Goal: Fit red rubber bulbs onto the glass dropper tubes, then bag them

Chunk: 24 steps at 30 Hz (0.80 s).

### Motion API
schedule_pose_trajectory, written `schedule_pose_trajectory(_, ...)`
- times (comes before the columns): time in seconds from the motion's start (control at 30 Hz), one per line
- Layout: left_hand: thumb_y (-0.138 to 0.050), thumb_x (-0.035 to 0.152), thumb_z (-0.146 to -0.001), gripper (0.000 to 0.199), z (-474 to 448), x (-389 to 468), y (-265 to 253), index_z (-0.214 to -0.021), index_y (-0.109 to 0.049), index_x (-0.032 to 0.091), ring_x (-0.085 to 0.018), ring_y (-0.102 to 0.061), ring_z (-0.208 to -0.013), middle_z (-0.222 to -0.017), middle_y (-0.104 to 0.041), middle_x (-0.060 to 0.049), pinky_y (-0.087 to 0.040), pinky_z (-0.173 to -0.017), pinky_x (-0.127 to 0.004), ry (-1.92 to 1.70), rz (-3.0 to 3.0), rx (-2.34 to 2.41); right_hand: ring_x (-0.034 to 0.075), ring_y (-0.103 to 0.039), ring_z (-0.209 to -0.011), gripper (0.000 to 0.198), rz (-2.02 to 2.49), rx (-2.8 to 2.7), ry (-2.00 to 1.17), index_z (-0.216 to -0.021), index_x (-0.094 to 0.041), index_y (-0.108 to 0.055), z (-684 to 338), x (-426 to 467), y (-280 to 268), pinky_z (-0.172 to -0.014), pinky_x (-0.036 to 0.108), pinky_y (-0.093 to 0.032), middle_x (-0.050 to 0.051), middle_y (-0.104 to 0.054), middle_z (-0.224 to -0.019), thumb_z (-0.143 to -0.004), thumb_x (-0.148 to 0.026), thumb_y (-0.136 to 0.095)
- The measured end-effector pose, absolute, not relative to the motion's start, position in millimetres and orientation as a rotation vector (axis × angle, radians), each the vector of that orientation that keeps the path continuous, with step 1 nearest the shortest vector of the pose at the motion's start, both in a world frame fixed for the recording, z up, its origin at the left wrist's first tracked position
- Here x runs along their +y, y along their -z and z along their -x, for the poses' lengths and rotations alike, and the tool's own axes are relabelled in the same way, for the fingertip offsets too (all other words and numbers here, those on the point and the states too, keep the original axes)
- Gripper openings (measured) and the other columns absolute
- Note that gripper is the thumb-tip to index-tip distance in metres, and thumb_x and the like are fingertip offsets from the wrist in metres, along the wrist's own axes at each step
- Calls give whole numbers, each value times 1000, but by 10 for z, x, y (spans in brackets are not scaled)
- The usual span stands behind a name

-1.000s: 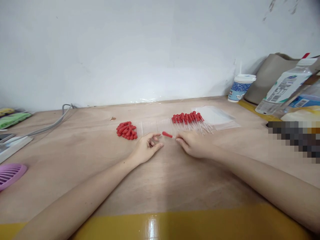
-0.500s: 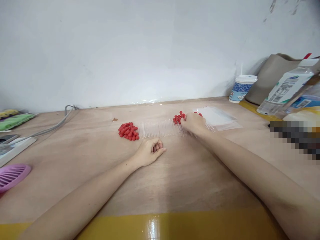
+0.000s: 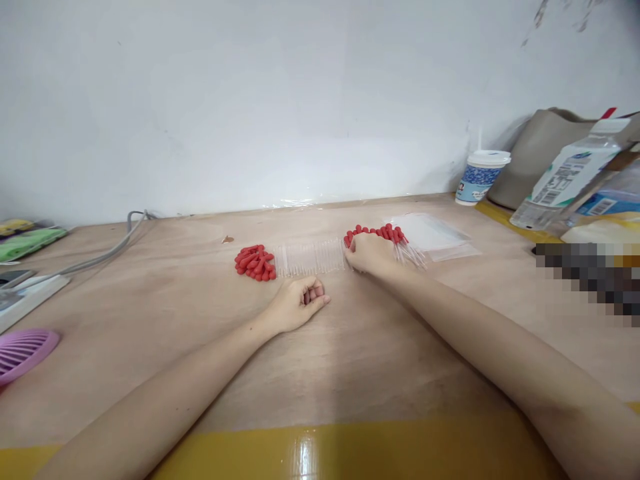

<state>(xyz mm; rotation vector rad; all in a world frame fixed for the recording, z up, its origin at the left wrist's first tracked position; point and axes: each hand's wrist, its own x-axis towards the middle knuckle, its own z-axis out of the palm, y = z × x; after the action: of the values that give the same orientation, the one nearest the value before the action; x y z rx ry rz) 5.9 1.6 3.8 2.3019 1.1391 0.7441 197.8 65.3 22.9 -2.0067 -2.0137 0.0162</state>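
Note:
Behind and left of my left hand (image 3: 301, 303) lies a pile of red rubber bulbs (image 3: 255, 262). That hand rests on the table, its fingers curled in and no object visible in them. A row of thin clear tubes (image 3: 313, 257) stretches from the pile towards my right hand (image 3: 371, 252). The right hand is over the row's right end, fingers bent down, fingertips largely hidden from me. Around it, droppers with red bulbs (image 3: 390, 232) on clear stems lie side by side; several stems (image 3: 411, 255) show to its right.
Clear plastic bags (image 3: 430, 233) lie right of the droppers. Further right stand a paper cup (image 3: 481, 179), a leaning bottle (image 3: 567, 177) and a grey container (image 3: 520, 157). A grey cable (image 3: 113, 250) and a pink slatted object (image 3: 25, 353) are on the left.
My right hand has shifted left along the row, uncovering more red-bulbed droppers behind and right of it. My left hand stays in place.

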Motion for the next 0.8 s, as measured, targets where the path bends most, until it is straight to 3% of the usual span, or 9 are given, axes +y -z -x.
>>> schedule_pose_trajectory(0.27,-55,29,-76,16,-61,9,-47,-69,-53,15,-8,-43,-50,-60,-51,2,-36,-45,-19,-740,-2298,1130,28,-60,-86,23,2081,-2094,-68,-88,-13,-67,-1777,788,-234,-68,36,-42,18,-65,-92,-73,-20,-52)
schedule_pose_trajectory(0.53,-54,32,-77,20,-62,8,-43,-67,-54,15,-8,-42,-51,-59,-50,2,-35,-47,-19,-736,-2319,1111,28,-61,-85,30,2020,-2089,-6,-98,-9,-59,-1874,556,-273,-66,34,-42,19,-64,-89,-84,-25,-38)
schedule_pose_trajectory(0.67,-51,33,-80,21,-89,-23,-65,-70,-55,15,-8,-44,-52,-60,-53,2,-36,-49,-19,-755,-2318,1123,25,-60,-75,27,1760,-2236,129,-102,-6,-52,-2072,354,-223,-64,32,-42,17,-63,-83,-86,-20,-35)
schedule_pose_trajectory(0.8,-50,31,-81,20,14,86,-193,-74,-58,15,-9,-46,-55,-64,-57,0,-36,-51,-21,-963,-2393,1241,22,-55,-93,27,1278,-2276,165,-106,-10,-51,-2315,225,1,-80,33,-41,14,-61,-100,-88,-17,-33)
